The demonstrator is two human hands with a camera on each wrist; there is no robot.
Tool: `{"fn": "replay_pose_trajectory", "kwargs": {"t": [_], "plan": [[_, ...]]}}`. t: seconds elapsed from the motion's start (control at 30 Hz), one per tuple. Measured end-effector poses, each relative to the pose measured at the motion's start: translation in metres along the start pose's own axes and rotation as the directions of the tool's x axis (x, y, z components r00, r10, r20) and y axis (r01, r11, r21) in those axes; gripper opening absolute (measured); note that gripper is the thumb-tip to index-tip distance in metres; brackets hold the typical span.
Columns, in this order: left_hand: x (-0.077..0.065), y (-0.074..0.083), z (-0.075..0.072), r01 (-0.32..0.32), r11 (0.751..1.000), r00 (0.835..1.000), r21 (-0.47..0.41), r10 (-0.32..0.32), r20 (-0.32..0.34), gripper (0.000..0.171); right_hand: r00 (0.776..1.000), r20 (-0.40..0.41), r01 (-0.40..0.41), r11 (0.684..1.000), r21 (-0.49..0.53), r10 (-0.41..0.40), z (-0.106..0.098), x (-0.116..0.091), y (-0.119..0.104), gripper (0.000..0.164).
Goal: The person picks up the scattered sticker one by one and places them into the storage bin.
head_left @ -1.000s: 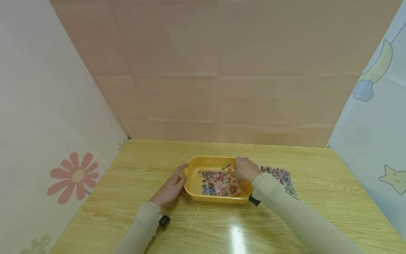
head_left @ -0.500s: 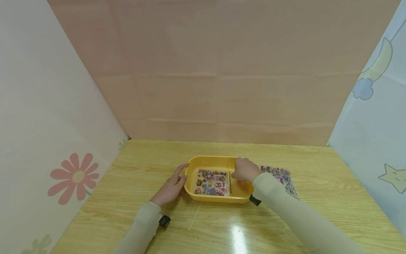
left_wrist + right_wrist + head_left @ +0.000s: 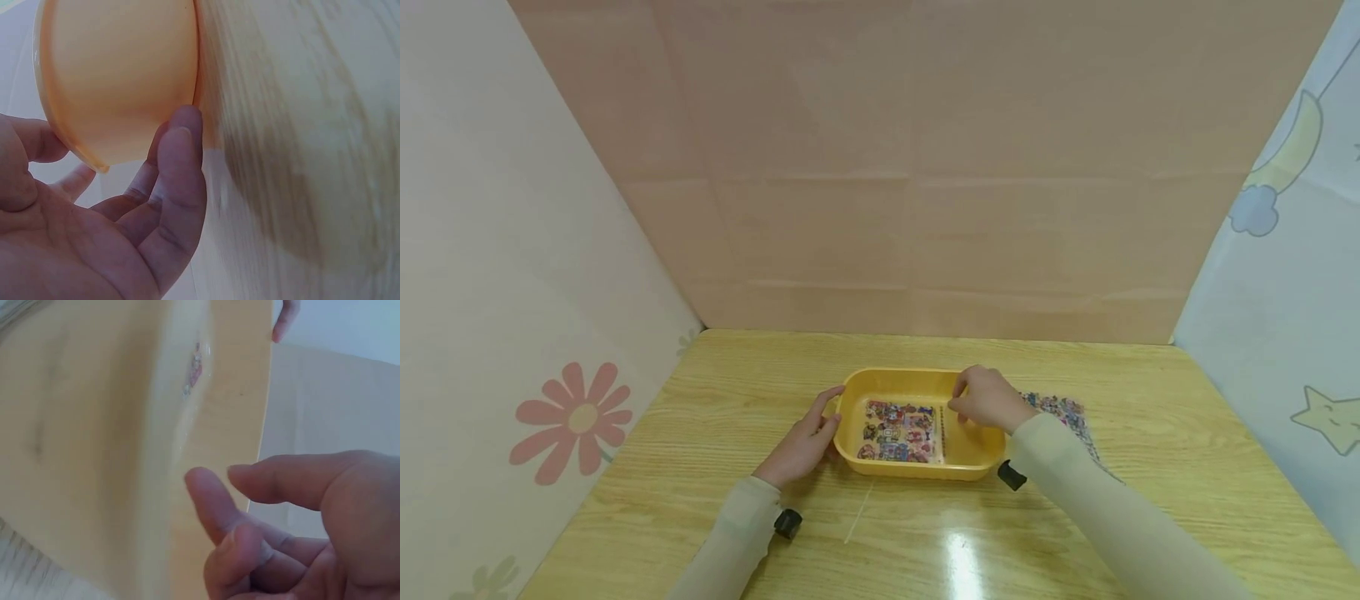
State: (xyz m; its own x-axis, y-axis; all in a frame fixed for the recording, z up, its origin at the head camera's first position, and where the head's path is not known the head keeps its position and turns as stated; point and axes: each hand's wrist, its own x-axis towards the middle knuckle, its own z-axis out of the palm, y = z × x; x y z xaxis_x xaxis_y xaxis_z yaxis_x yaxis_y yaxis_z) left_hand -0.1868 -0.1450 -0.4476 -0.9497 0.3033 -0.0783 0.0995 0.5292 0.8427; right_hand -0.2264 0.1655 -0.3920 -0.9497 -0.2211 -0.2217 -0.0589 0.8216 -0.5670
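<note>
A shallow yellow plastic basin stands on the table. My left hand grips its left end; in the left wrist view the fingers lie against the outer wall near the rim. Flat on the basin's floor, toward the left, lies a clear sheet of colourful cartoon stickers. My right hand is over the basin's right end. Its thumb and forefinger stand slightly apart in the right wrist view, with nothing visible between them, and the other fingers are loosely bent.
Another sticker sheet lies on the wood-grain table right of the basin, partly hidden by the right forearm. A plain pinkish-tan backdrop rises behind, with pale printed panels on both sides.
The sticker sheet has left my right hand's grasp and slid left, now flat in the basin. My right hand has since lifted slightly and moved a little right. The left hand keeps its place.
</note>
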Motion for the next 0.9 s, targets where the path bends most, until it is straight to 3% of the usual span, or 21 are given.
{"fn": "replay_pose_trajectory", "kwargs": {"t": [0.17,0.5,0.7,0.9], "plan": [[0.000,0.000,0.000,0.016,1.000,1.000,0.000,-0.016,-0.010,0.048,0.999,-0.039,0.027,0.998,0.056,-0.025,-0.002,-0.001,0.007,0.030],[0.001,-0.003,0.001,0.018,1.000,1.000,-0.006,-0.018,-0.010,0.048,0.982,-0.178,0.096,0.984,0.149,-0.068,-0.011,-0.012,0.027,0.032],[0.001,-0.004,0.001,0.017,1.000,1.000,-0.012,-0.017,-0.008,0.048,0.962,-0.268,0.089,0.983,0.161,-0.044,-0.018,-0.019,0.047,0.031],[0.003,-0.004,0.001,0.016,1.000,1.000,-0.019,-0.016,-0.006,0.048,0.957,-0.291,0.047,0.987,0.152,-0.001,-0.024,-0.029,0.072,0.036]]}}
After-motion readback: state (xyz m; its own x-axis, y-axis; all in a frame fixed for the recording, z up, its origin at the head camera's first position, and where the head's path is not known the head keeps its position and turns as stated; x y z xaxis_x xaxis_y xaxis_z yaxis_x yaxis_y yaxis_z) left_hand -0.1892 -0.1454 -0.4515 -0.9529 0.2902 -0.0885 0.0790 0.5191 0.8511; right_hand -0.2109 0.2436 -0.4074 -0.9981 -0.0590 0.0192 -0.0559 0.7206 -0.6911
